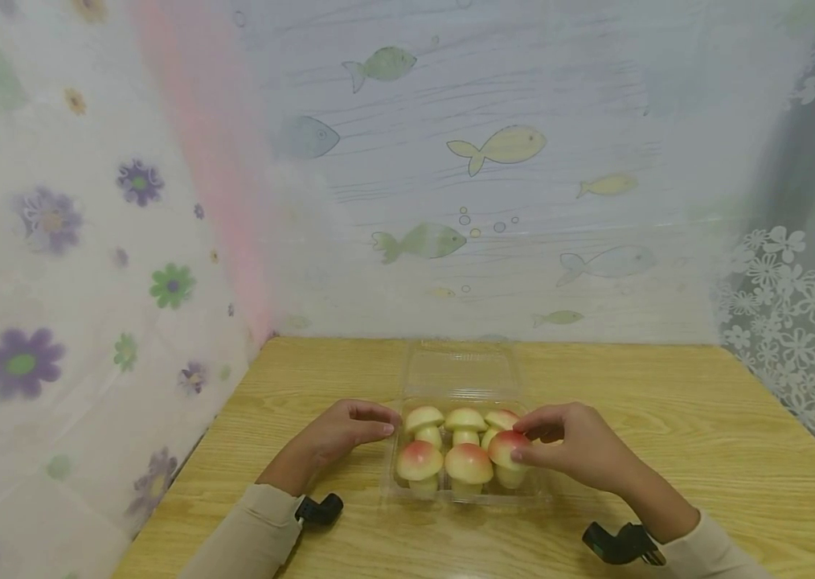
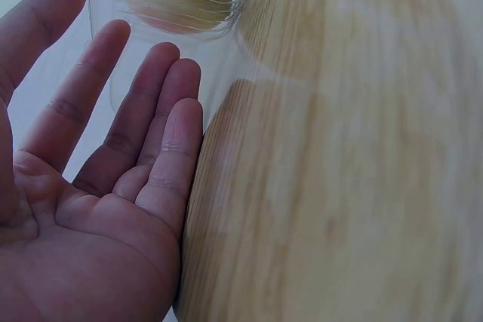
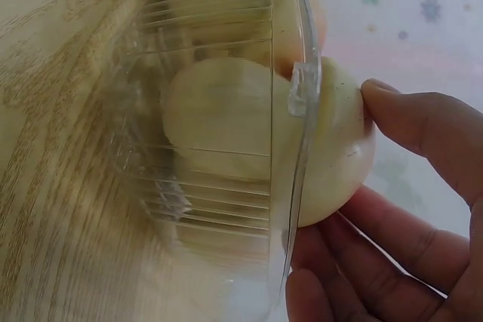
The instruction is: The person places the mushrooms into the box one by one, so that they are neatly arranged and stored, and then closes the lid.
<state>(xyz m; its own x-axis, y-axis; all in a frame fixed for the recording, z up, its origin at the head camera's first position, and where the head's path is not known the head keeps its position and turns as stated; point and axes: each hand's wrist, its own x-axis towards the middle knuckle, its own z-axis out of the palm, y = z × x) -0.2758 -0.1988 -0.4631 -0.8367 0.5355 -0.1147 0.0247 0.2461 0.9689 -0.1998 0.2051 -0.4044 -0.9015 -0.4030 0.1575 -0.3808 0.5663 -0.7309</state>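
A clear plastic clamshell box [image 1: 415,497] holds several toy-like mushrooms with pale stems, arranged in two rows. Red blush marks several caps, such as the front left mushroom [image 1: 419,460]. My right hand [image 1: 574,446] pinches the cap of the front right mushroom [image 1: 509,450] between thumb and fingers. In the right wrist view, this mushroom's cap [image 3: 343,148] rises above the box rim, its stem inside behind the clear wall. At the box's left side is my left hand [image 1: 350,430], fingers loosely extended and holding nothing. Its palm [image 2: 83,254] shows in the left wrist view.
The box's clear lid [image 1: 461,371] stands folded back behind the mushrooms. Beneath everything is a wood-grain table [image 1: 668,402]. A fish-patterned sheet [image 1: 523,209] hangs behind it, with a flowered sheet [image 1: 89,281] at the left. Black wrist cameras [image 1: 321,510] sit on both sleeves.
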